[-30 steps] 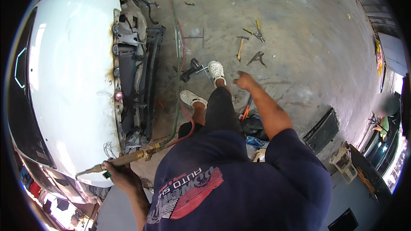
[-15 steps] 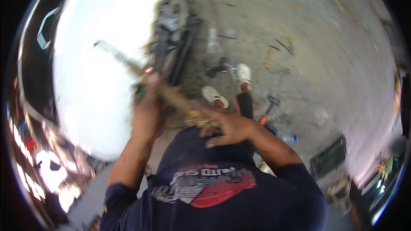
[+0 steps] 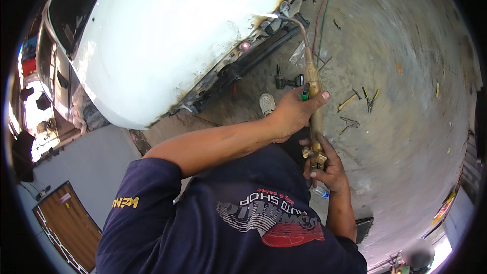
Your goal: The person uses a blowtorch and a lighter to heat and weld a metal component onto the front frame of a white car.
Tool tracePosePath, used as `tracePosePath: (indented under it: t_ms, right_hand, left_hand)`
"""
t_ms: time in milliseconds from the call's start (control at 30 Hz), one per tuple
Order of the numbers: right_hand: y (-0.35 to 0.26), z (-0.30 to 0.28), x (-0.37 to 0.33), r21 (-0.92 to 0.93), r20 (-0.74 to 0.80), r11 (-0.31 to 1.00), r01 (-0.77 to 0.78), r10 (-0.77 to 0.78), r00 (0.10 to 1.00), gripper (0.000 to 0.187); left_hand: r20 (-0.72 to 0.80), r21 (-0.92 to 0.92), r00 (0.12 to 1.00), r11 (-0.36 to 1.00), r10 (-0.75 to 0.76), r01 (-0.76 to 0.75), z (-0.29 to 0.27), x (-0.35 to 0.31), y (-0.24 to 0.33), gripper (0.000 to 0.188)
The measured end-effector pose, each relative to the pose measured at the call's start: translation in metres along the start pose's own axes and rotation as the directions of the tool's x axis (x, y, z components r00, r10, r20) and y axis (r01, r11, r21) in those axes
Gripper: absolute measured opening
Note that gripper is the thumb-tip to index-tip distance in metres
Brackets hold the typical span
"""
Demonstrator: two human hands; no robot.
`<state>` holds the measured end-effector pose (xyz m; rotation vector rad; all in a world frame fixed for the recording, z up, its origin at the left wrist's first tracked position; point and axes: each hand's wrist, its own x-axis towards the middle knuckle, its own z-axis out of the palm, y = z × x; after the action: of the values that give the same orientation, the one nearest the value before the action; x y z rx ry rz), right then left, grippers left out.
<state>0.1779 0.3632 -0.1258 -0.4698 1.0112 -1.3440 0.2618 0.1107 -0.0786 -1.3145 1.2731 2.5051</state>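
Observation:
My left hand [image 3: 297, 111] is wrapped round the brass body of a gas torch [image 3: 315, 114]. A small green and black object [image 3: 305, 92] sticks up by its thumb; its kind is unclear. Closer to my body, my right hand [image 3: 332, 165] has its fingers closed about the valve knobs at the torch's rear. The curved torch tube reaches away to a bright whitish flame [image 3: 271, 15] at the edge of a white car panel [image 3: 167, 35]. That edge is scorched brown, and a red spot [image 3: 245, 45] glows along it.
On the concrete floor lie a cordless drill [image 3: 290, 80], a hammer [image 3: 348, 101], yellow-handled pliers [image 3: 372, 100] and locking pliers [image 3: 349, 124]. Red and green hoses [image 3: 321, 15] run beyond the torch. A plastic bottle [image 3: 320, 192] is beside my right wrist. A black bar [image 3: 223, 73] runs under the panel edge.
The torch has swung from pointing left over the panel to pointing away, its tip now at the panel edge. My view has turned. My right hand has closed round the valve end.

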Motion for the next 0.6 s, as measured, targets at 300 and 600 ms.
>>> tracePosePath:
  t_ms: [300, 600]
  right_hand:
    - [-0.026, 0.001, -0.029, -0.205, -0.153, 0.931, -0.302, 0.274, 0.949, 0.037]
    - [-0.014, 0.026, 0.022, -0.305, -0.258, 0.856, -0.418, 0.348, 0.901, 0.025]
  left_hand:
    - [0.085, 0.177, 0.985, 0.975, -0.148, 0.132, -0.08, -0.016, -0.051, 0.032]
    - [-0.509, 0.311, 0.79, 0.929, 0.342, -0.201, -0.198, -0.058, -0.042, 0.027]
